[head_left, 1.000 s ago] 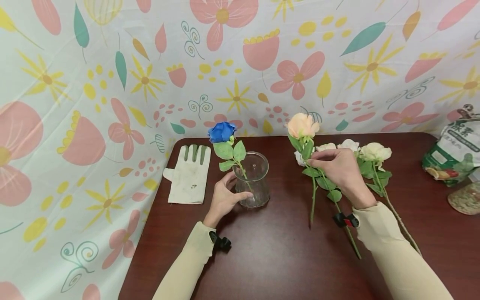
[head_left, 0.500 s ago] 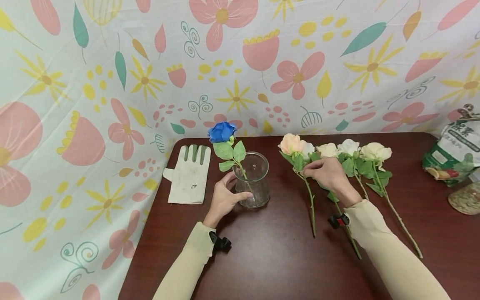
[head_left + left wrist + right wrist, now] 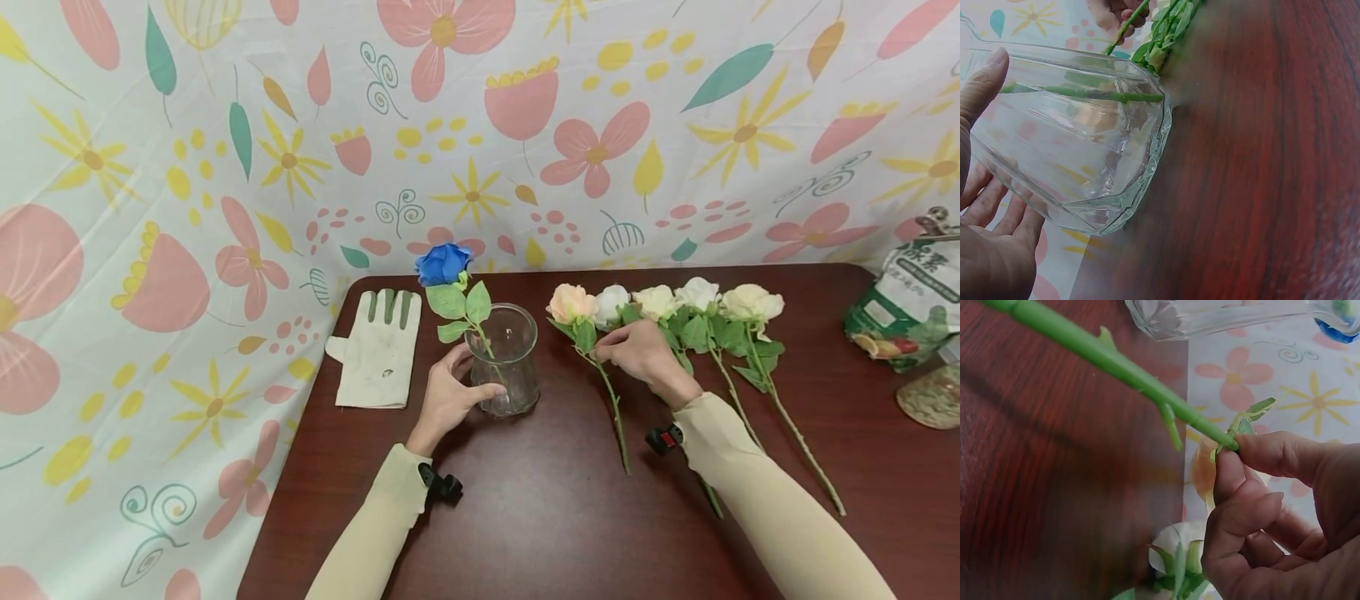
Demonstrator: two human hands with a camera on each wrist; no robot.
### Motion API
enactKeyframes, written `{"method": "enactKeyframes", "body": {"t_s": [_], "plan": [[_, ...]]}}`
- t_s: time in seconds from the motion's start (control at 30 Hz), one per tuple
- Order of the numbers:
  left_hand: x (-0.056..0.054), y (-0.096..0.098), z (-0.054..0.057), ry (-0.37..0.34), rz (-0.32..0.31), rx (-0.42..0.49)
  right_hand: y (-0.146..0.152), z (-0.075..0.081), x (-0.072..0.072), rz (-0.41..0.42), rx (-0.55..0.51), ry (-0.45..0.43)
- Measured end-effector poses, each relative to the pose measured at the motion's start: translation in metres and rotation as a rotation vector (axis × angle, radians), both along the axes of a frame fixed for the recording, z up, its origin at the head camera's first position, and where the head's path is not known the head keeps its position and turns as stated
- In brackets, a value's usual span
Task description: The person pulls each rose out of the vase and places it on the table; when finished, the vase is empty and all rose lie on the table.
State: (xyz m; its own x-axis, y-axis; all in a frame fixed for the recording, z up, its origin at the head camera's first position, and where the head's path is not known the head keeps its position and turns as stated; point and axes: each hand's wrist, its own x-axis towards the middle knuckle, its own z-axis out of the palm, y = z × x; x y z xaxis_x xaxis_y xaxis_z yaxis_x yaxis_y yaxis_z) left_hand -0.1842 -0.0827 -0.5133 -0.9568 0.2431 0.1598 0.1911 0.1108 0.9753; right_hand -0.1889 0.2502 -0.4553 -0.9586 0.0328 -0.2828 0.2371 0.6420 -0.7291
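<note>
My left hand [image 3: 447, 398] holds the clear glass vase [image 3: 519, 385] from its left side, thumb in front, fingers curving behind. An artificial blue rose [image 3: 442, 265] leans left out of the vase. Through the glass in the left wrist view, its green stem [image 3: 1110, 95] reaches the base. To the right, my right hand [image 3: 645, 354] pinches the stem of a peach rose [image 3: 572, 302] just below its leaves. That stem [image 3: 1122, 372] crosses the right wrist view, held between thumb and index finger.
Several white and cream roses [image 3: 697, 294] lie in a row right of the peach one, stems toward me. A white glove [image 3: 381, 354] lies at left. On the right stand a green-white bag [image 3: 911, 300] and a jar [image 3: 930, 396]. Patterned cloth [image 3: 480, 125] hangs behind the table.
My right hand has lowered the peach rose and carried it left, away from the white roses, closer to the vase. The left hand and vase have stayed put.
</note>
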Motion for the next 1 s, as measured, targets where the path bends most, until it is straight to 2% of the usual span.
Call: {"method": "enactKeyframes", "body": {"t_s": [0.2, 0.57, 1.0], "plan": [[0.0, 0.0, -0.001, 0.002, 0.001, 0.006, -0.001, -0.006, -0.004, -0.006, 0.001, -0.031], [-0.001, 0.0, -0.002, -0.004, 0.003, 0.017, -0.003, -0.016, -0.01, -0.006, 0.044, -0.004], [-0.001, -0.001, 0.0, -0.013, 0.005, 0.005, -0.003, -0.019, -0.009, 0.017, 0.071, -0.036]]}}
